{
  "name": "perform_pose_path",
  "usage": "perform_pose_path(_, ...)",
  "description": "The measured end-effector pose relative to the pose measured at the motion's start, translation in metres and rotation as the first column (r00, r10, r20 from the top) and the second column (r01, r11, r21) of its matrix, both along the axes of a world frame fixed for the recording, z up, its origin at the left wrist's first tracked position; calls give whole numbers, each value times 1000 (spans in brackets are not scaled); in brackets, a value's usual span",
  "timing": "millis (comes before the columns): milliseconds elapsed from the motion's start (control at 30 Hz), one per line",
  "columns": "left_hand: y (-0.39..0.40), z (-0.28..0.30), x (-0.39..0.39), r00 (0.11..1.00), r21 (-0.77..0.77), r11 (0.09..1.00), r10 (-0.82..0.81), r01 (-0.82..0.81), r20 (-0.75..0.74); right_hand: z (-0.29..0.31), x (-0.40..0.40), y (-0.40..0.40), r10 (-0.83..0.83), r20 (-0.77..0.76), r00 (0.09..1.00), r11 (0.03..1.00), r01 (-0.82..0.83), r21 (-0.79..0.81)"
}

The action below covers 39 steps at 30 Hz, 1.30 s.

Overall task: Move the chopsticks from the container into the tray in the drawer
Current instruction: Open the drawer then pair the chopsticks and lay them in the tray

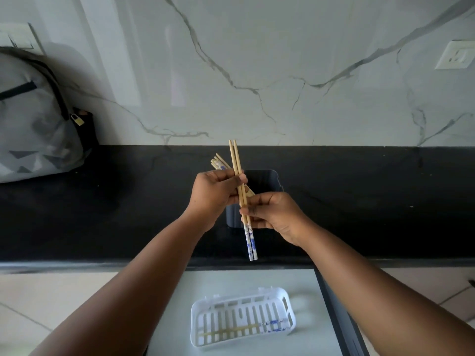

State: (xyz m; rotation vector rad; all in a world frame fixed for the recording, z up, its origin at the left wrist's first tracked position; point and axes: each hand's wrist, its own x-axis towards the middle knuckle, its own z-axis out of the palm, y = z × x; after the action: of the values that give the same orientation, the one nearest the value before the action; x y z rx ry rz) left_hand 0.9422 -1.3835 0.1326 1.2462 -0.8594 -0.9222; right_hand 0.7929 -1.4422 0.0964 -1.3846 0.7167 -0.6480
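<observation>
Both hands up over the black bench [77,214], in front of the dark container [262,181] that stands near the marble wall.

Right hand [276,214]: grip pinched together on a pair of chopsticks [237,170], held near upright, plain wooden ends up, blue-patterned ends hanging below the hand toward the bench edge.

Left hand [214,194]: grip clamped round a bundle of further chopsticks [218,161], ends fanning out up and left; its fingertips also appear to touch the pair. Whether any sticks remain in the container cannot be told, as the hands cover its mouth.

Below, the drawer [257,283] stands open with a white slotted tray [243,317] lying in it; one pair of chopsticks already in the tray [244,330], lengthwise.

Judgement: the pair is being separated from the bundle for carrying down to the tray.

Risks:
- pair held by a light pinch at mid-length; the two sticks could scissor apart or one slip out during the move down
- bundle in the left hand is splayed, so a loosened hold could drop sticks on the bench or floor
- tray slots are wide; a stick arriving steeply, tip first, could poke through or catch
- tray sits loose in the drawer, so a knock could shift it
</observation>
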Motion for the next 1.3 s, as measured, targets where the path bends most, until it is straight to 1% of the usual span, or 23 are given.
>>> perform_pose_path(67, 9, -16, -1, 999, -1, 1000, -2, 2, -35, -9, 0, 3, 30, -54, 998, 999, -31, -15)
perform_pose_path(167, 28, -48, 3, 991, 29, 999, -16, 20, -133, -29, 1, 8, 75, -197, 978, 995, -87, -54)
perform_pose_path(233, 43, -72, 11, 981, 85, 996, -15, 32, -193, -45, 1, 13, 124, -321, 939, 983, -161, -89)
perform_pose_path(267, 50, -84, 17, 980, 119, 992, -15, 39, -197, -54, 1, 16, 147, -400, 905, 971, -209, -115)
perform_pose_path(333, 64, -107, 30, 989, 184, 982, -17, 44, -148, -74, 0, 22, 172, -577, 798, 929, -326, -175)
perform_pose_path(400, 77, -127, 42, 999, 266, 963, -18, 31, -51, -97, -4, 29, 183, -721, 669, 875, -445, -191)
perform_pose_path(500, 92, -157, 53, 980, 368, 930, -70, -4, 189, -131, -9, 42, 218, -838, 500, 797, -586, -143)
perform_pose_path(567, 100, -177, 54, 918, 406, 914, -174, 16, 356, -152, -11, 49, 205, -885, 418, 755, -643, -129)
perform_pose_path(667, 111, -205, 50, 753, 513, 858, -352, 24, 555, -177, -10, 53, 146, -936, 320, 710, -693, -126)
perform_pose_path(733, 116, -221, 48, 662, 575, 818, -429, -4, 615, -189, -7, 54, 129, -954, 272, 678, -726, -115)
perform_pose_path(800, 119, -231, 45, 621, 619, 785, -474, -24, 624, -198, -3, 56, 105, -968, 226, 644, -757, -107)
perform_pose_path(867, 121, -237, 44, 604, 638, 769, -489, -41, 629, -205, 1, 57, 69, -980, 186, 608, -787, -107)
perform_pose_path(933, 121, -242, 45, 591, 646, 761, -494, -62, 638, -210, 6, 57, 54, -985, 161, 592, -800, -98)
perform_pose_path(1033, 120, -248, 45, 580, 668, 739, -507, -88, 637, -216, 7, 54, 52, -991, 120, 603, -795, -65)
perform_pose_path(1133, 118, -253, 48, 595, 701, 703, -516, -118, 617, -224, 1, 51, 80, -992, 97, 622, -782, -26)
perform_pose_path(1233, 117, -257, 49, 608, 727, 674, -524, -133, 597, -233, -6, 52, 98, -989, 108, 618, -785, -25)
perform_pose_path(1300, 117, -259, 48, 611, 740, 659, -532, -135, 585, -239, -10, 55, 106, -981, 162, 614, -787, -63)
